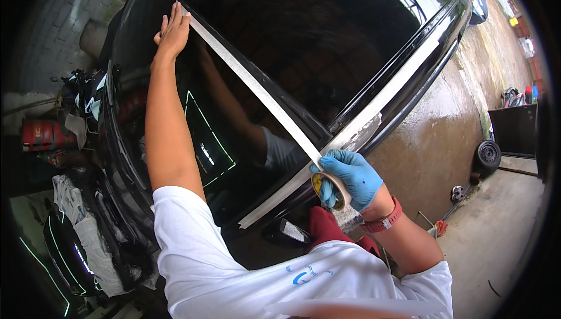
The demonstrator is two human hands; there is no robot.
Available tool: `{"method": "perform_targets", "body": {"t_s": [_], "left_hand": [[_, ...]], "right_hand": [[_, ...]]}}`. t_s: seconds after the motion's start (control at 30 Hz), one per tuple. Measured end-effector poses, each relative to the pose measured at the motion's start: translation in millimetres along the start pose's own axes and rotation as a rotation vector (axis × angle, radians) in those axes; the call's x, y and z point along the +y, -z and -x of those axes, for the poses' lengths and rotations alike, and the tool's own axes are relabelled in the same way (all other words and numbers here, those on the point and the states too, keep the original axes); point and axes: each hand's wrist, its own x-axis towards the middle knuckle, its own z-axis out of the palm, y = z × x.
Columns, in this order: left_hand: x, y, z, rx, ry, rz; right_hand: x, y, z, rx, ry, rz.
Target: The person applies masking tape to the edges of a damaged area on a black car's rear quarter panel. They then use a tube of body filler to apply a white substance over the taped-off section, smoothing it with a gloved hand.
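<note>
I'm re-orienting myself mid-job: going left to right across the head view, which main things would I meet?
Red cylindrical container → bare left hand → blue-gloved right hand holding a round beige tape roll → round black wheel.

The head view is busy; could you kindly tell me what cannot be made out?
In the head view:
The tape strip: its far end is covered by the left hand.
The tape roll: part is hidden by the gloved right hand.
The black car: its far end is cut off by the upper edge.
Dark items at left: too small and dim to identify.
</note>
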Motion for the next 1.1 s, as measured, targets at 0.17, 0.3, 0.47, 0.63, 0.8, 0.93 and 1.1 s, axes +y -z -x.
{"method": "perform_targets", "body": {"t_s": [0.17, 0.3, 0.47, 0.63, 0.8, 0.93, 1.1], "left_hand": [[7.9, -2.5, 5.4, 0.016, 0.015, 0.011], [14.4, -5.0, 22.2, 0.015, 0.004, 0.005], [43.3, -7.3, 69.8, 0.041, -0.057, 0.068], [69.9, -10.5, 114.7, 0.078, -0.099, 0.069], [99.4, -11.9, 156.5, 0.055, -0.122, 0.081], [122.7, -15.0, 190.7, 0.061, -0.137, 0.079], [140.8, -19.4, 216.4, 0.062, -0.11, 0.097]], "right_hand": [[4.2, -4.9, -5.7, 0.089, 0.067, 0.029], [5.9, -6.4, -6.9, 0.119, 0.092, 0.055], [9.1, -2.1, -10.8, 0.199, 0.157, 0.064], [9.8, -2.5, -12.5, 0.257, 0.184, 0.125], [8.5, 4.5, -12.7, 0.226, 0.194, 0.194], [12.6, -1.4, -15.0, 0.283, 0.264, 0.116], [7.7, 5.3, -14.0, 0.244, 0.236, 0.118]]}}
